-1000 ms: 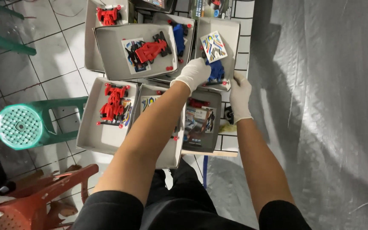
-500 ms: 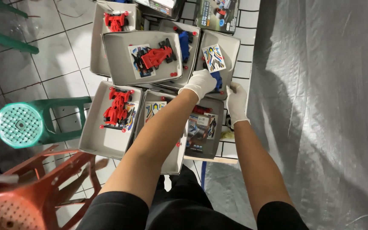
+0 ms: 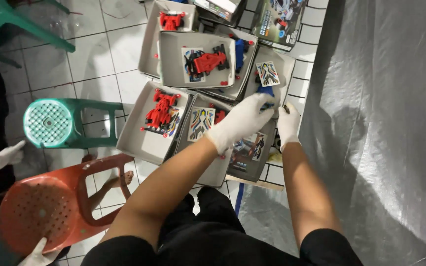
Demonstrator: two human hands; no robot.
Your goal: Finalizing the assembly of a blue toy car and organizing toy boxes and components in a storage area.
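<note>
In the head view we see our left hand (image 3: pixel 242 120) in a white glove, reaching from 6 o'clock toward the middle of the picture, and its fingers rest on a blue car (image 3: pixel 266 92) that lies in a grey tray (image 3: pixel 288 63) at about 1 o'clock from the centre. We cannot tell if the fingers close on the car or only touch it, because the glove hides most of it. Our right hand (image 3: pixel 288 123), also gloved, is just beside the left one at its 3 o'clock, with the fingertips at the lower edge of the same tray; how far it is closed is not clear either. In this tray, at 12 o'clock from the car, lies a sticker sheet (image 3: pixel 268 73). Under the left wrist there is a second tray (image 3: pixel 204 167) with another colourful sheet (image 3: pixel 200 123). At 9 o'clock from it a third tray holds a red car (image 3: pixel 159 111). At 12 o'clock a tray on top of the pile holds a red and black car (image 3: pixel 208 61). At 9 o'clock on the floor stands a green stool (image 3: pixel 50 123), and at 7 o'clock a red stool (image 3: pixel 35 209), which another person's gloved hand (image 3: pixel 38 253) touches.
</note>
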